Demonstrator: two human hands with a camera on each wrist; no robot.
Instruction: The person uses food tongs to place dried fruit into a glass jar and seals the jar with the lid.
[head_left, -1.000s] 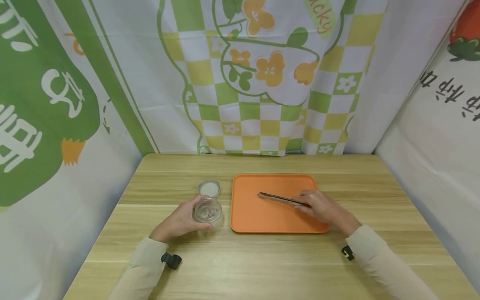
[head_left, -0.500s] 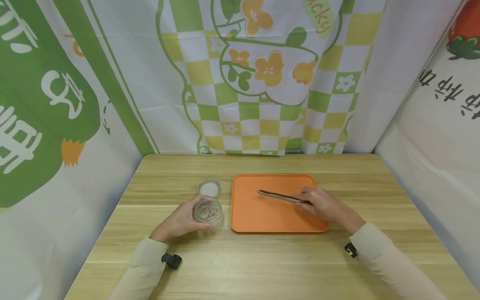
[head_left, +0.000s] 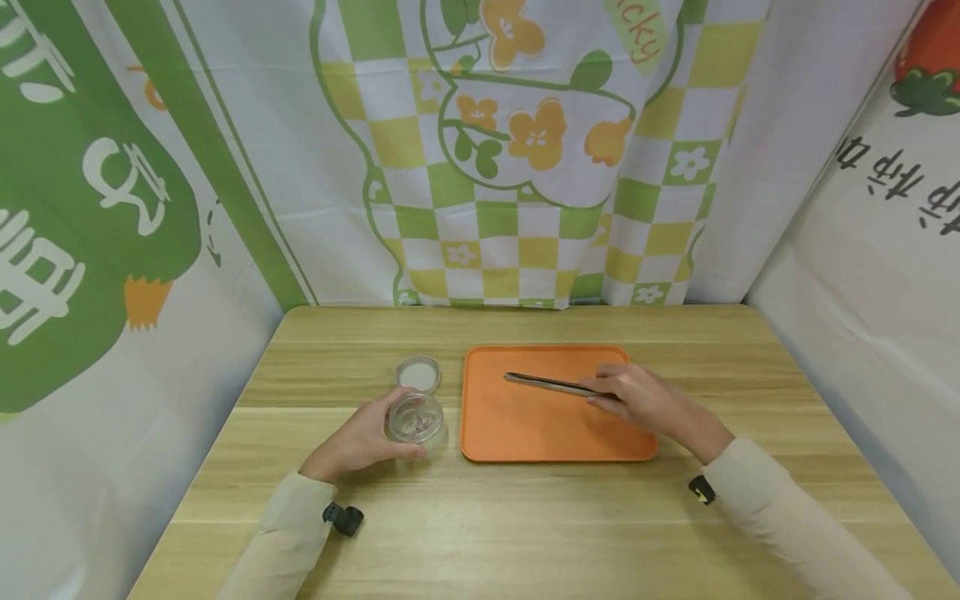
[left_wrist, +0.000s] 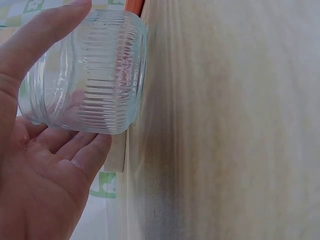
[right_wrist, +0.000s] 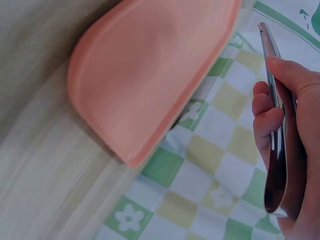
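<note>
My left hand [head_left: 365,437] holds a ribbed clear glass jar [head_left: 415,419] upright on the table, thumb on the near side and fingers round the far side. A few small pinkish-red bits show low inside the jar's glass [left_wrist: 124,67] in the left wrist view. My right hand [head_left: 637,402] grips metal tongs [head_left: 551,384] above the orange tray [head_left: 517,437], tips pointing left toward the jar. The tongs' arms are squeezed together in the right wrist view, and a tiny reddish speck shows at their tip [right_wrist: 261,27].
Just behind the jar lies a round lid [head_left: 418,376] with a pale inside. The wooden table [head_left: 480,533] meets a patterned cloth [head_left: 517,250] at its back edge, and printed sheets hang at both sides.
My right hand has lifted the tongs a little, and their tips have shifted slightly left and away from me. My left hand and the jar stay in place.
</note>
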